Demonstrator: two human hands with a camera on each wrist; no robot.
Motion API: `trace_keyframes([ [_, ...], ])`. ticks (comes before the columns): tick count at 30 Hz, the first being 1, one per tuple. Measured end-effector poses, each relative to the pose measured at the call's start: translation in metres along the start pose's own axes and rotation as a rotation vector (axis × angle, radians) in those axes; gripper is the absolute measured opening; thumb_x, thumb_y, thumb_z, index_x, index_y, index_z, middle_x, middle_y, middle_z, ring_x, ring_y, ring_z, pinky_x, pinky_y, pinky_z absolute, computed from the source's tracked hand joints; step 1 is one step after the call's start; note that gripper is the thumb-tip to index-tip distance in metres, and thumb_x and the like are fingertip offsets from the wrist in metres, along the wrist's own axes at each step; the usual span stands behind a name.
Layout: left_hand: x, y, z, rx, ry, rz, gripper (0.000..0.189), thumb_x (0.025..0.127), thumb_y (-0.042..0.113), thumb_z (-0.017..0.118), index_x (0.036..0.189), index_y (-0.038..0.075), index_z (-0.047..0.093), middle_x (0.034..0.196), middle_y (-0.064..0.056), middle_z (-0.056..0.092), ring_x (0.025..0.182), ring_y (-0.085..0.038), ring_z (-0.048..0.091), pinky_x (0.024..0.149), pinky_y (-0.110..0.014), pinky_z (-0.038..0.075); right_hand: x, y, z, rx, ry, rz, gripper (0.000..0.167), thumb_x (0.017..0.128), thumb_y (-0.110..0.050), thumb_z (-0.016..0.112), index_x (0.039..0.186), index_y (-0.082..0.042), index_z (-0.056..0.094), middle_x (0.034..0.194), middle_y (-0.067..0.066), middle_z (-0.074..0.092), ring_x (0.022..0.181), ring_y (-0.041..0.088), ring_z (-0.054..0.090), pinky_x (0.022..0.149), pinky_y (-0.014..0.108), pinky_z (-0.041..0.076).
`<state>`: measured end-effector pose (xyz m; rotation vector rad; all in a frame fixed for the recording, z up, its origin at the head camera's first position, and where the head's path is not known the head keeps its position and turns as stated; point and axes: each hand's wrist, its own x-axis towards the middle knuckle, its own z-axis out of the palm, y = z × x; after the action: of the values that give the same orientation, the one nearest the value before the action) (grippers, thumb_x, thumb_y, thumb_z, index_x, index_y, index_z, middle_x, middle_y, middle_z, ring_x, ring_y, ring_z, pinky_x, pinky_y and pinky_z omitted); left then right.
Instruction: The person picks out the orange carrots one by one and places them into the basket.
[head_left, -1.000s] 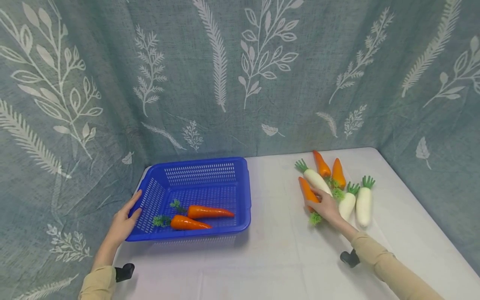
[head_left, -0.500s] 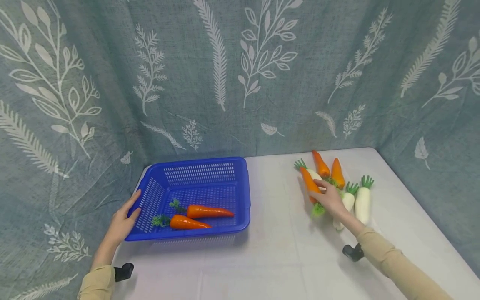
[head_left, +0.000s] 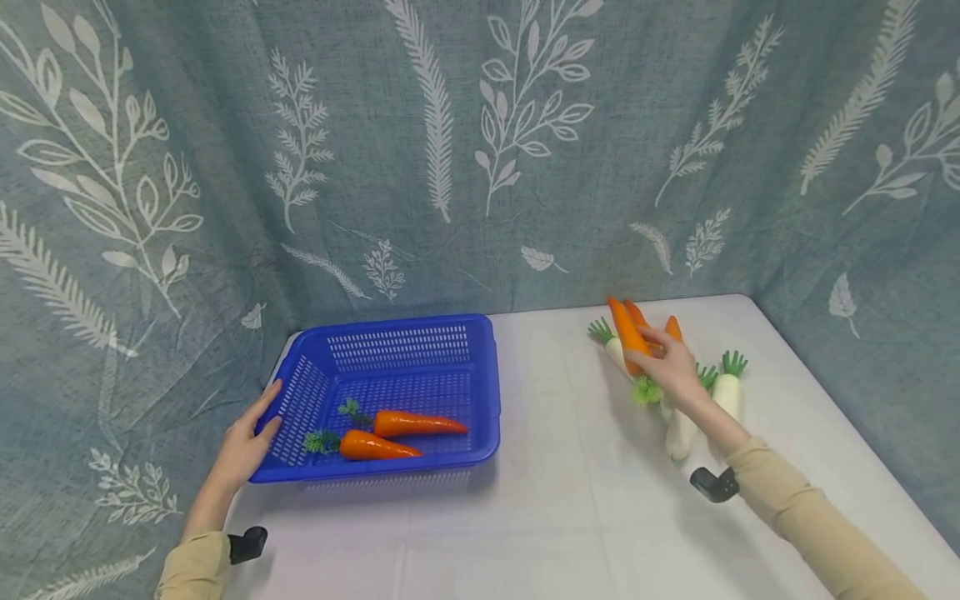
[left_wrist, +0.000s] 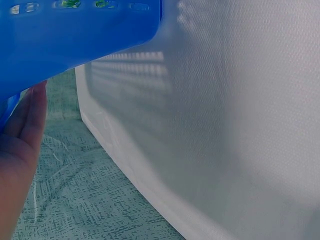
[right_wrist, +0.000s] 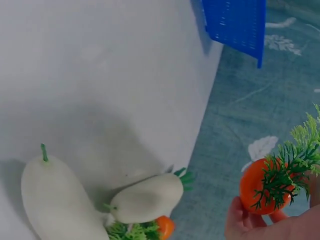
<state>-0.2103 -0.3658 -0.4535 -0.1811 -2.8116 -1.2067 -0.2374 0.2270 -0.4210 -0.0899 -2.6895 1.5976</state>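
Blue-green curtain (head_left: 465, 250) with white leaf prints, hanging beyond the left, back and right edges of a white-covered worktop (head_left: 540, 517). Toward the back left corner, along the left edge, a blue perforated basket (head_left: 412, 385). Beige sleeves (head_left: 806, 517) on both arms, reaching in from the front. Left hand (head_left: 249, 433) at the basket's left side: fingers extended, thumb spread well apart from them, tips at the rim. Right hand (head_left: 673, 371) toward the back edge, right of centre: thumb and fingers in a pinch, parted only by the thickness of the held carrot (head_left: 624, 329); narrow tip toward the back edge, leafy top toward the front. About this hand, three white radishes with green tops: left radish (head_left: 615, 352), partly covered by the held carrot, contact between them impossible to tell; middle radish (head_left: 678, 435), partly hidden by the wrist; right radish (head_left: 729, 396), nearest the right edge. Just beyond the fingers, near the back edge, a back carrot (head_left: 636, 312) and a second carrot (head_left: 673, 327), both partly hidden. Inside the basket, side by side, a longer carrot (head_left: 420, 424) and a front carrot (head_left: 378, 447), leafy tops toward the left edge. At each cuff, a small black device (head_left: 714, 484).
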Motion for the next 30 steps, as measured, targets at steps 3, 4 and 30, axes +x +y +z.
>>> trace_keyframes([
  [3, 0.000, 0.001, 0.000, -0.001, 0.000, 0.003, 0.054, 0.102, 0.012, 0.039, 0.152, 0.009, 0.019, 0.154, -0.028, 0.017, 0.136, -0.057, 0.017, 0.102, -0.072, 0.019, 0.000, -0.004, -0.002, 0.012, -0.006, 0.002, 0.062, 0.094, -0.023, 0.057, 0.146, 0.000, 0.033, 0.145, 0.026, 0.038, 0.124, 0.042, 0.049, 0.068, 0.008, 0.046],
  [4, 0.000, 0.001, 0.000, -0.001, 0.000, 0.005, 0.054, 0.102, 0.012, 0.039, 0.152, 0.008, 0.019, 0.154, -0.028, 0.017, 0.136, -0.057, 0.017, 0.102, -0.072, 0.019, 0.000, -0.005, -0.002, 0.018, -0.009, 0.001, 0.062, 0.094, -0.023, 0.057, 0.146, 0.000, 0.032, 0.145, 0.027, 0.038, 0.124, 0.042, 0.049, 0.068, 0.008, 0.047],
  [30, 0.000, 0.001, -0.001, -0.003, -0.003, 0.004, 0.054, 0.102, 0.012, 0.039, 0.152, 0.008, 0.019, 0.154, -0.028, 0.017, 0.136, -0.057, 0.017, 0.102, -0.072, 0.019, 0.003, -0.026, 0.044, 0.144, -0.046, -0.032, 0.056, 0.094, -0.024, 0.060, 0.142, -0.002, 0.042, 0.141, 0.021, 0.045, 0.121, 0.038, 0.053, 0.077, 0.015, 0.051],
])
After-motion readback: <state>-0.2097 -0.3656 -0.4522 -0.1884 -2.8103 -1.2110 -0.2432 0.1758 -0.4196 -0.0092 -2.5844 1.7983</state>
